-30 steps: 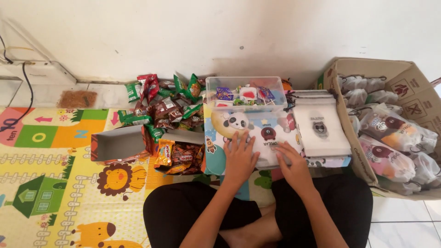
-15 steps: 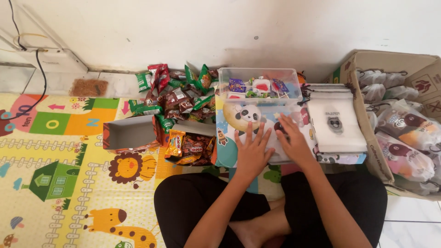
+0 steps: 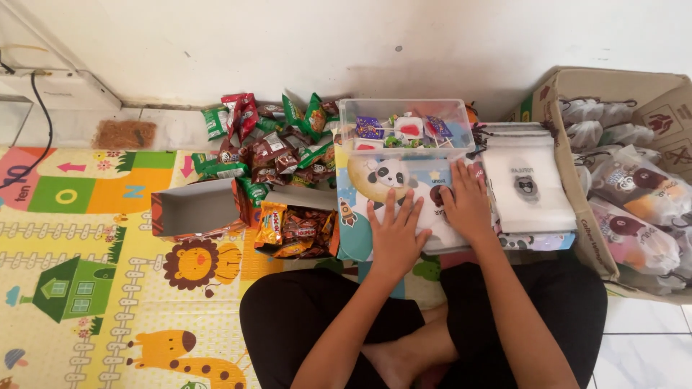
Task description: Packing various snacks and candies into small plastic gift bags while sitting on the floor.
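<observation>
Both hands lie flat and open, holding nothing: the left hand (image 3: 395,236) and right hand (image 3: 468,203) press side by side on the white panda-printed pouch (image 3: 411,194), which rests before the clear plastic box of lollipops (image 3: 404,126).

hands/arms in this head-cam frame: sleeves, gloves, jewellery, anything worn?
Both the left hand and the right hand are bare: no gloves, and no rings, watch or bracelet visible. Both forearms are uncovered as far as the frame shows, no sleeve in view. Lower down, black trousers cover the crossed legs.
</observation>
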